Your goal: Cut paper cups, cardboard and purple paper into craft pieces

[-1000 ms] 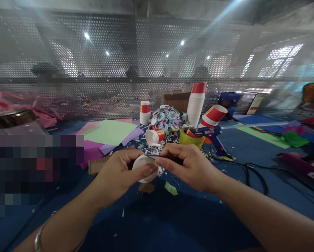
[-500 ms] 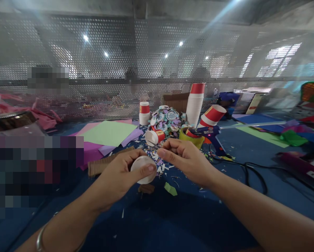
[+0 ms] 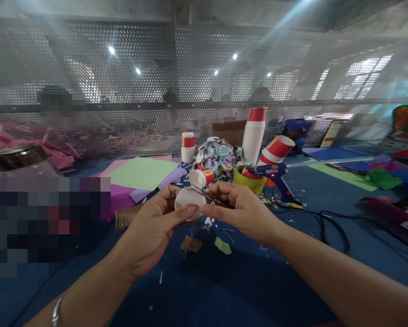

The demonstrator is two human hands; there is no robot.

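My left hand grips a white paper cup, its round end facing me and the thumb pressed on its lower edge. Closed around a pair of scissors, my right hand is right beside the cup. The slim metal scissors point left, their blades at the cup's upper right rim; the fingers cover the handles. Just behind my hands, a red and white paper cup lies on its side.
A glue gun rests on a yellow tape roll, its black cable running right. Behind stand a tall cup stack and a pile of decorated paper pieces. Coloured sheets lie left; scraps litter the blue table.
My left hand has raised the cup slightly and tilted it. My right hand has brought the scissors down to the cup's rim; before, they were apart from it.
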